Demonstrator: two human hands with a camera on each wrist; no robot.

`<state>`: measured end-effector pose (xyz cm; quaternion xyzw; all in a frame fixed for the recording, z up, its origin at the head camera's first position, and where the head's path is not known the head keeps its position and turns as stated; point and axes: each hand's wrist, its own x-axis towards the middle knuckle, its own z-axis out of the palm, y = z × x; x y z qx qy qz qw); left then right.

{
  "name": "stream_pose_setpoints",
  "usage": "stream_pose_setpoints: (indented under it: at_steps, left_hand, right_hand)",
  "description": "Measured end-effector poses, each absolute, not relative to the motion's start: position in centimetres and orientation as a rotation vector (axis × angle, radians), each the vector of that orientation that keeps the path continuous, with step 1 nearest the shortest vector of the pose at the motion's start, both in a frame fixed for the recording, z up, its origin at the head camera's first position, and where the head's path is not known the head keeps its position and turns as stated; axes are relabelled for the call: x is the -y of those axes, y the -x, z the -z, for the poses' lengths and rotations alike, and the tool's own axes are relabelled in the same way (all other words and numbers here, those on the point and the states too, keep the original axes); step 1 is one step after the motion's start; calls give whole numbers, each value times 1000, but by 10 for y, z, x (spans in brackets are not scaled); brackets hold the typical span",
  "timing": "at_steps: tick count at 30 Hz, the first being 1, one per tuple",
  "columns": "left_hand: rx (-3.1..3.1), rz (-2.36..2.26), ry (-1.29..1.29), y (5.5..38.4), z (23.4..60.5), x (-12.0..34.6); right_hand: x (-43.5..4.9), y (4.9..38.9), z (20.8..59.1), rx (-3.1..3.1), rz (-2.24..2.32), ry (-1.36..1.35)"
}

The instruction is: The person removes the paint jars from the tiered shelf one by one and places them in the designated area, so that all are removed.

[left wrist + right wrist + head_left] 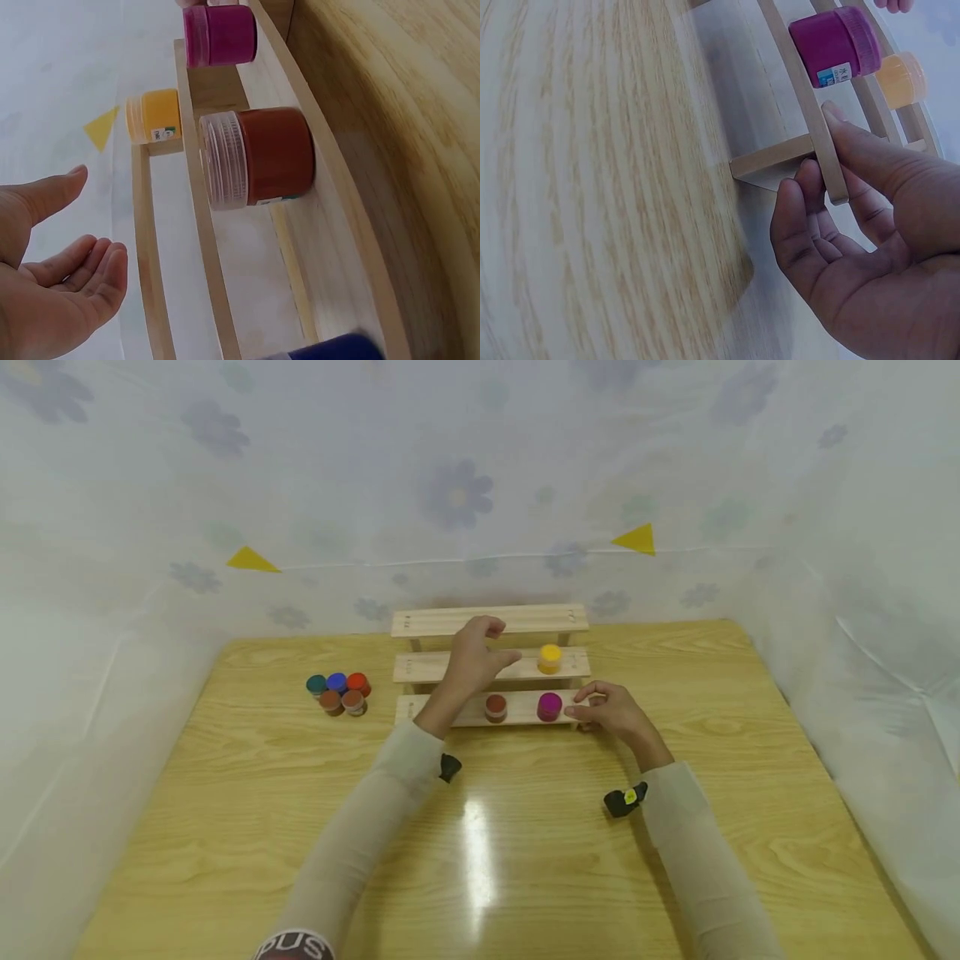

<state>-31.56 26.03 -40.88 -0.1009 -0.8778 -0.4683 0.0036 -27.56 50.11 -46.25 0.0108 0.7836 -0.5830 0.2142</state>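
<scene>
A three-tier wooden stand [491, 621] stands near the back of the table. My right hand [611, 710] holds the right end of its lowest plank, with the thumb [870, 150] on top and fingers curled beneath. Beside that thumb sits a magenta paint jar [550, 707]; a brown paint jar [496, 708] is further left on the same plank. On the middle plank, toward the right, is a yellow paint jar [550, 658]. My left hand [476, 656] hovers over the stand's upper planks, left of the yellow jar, thumb and fingers apart, holding nothing.
Left of the stand, several paint jars cluster on the wooden table [525, 877]: green [317, 685], blue [337, 682], red [358, 683] and brown [331, 702] ones. A flowered sheet [375, 485] hangs behind, bearing yellow triangles [637, 539].
</scene>
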Motion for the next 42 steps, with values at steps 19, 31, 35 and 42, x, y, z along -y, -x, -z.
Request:
stream_pose_setpoints:
  at_steps: [19,31,35,42]
  left_hand:
    - [2857,1414,420,315,413,-300]
    - [2894,1440,408,320,421,-313]
    - [2895,1435,401,321,423,-315]
    - [2898,1400,404,321,426,-319]
  right_hand:
    - [-512,286,490,-2176,1648,-40]
    - [-511,285,491,-2194,1649,-25]
    - [-511,285,491,-2206,1648,-20]
    - [-512,286,494,-2199,1659,-14]
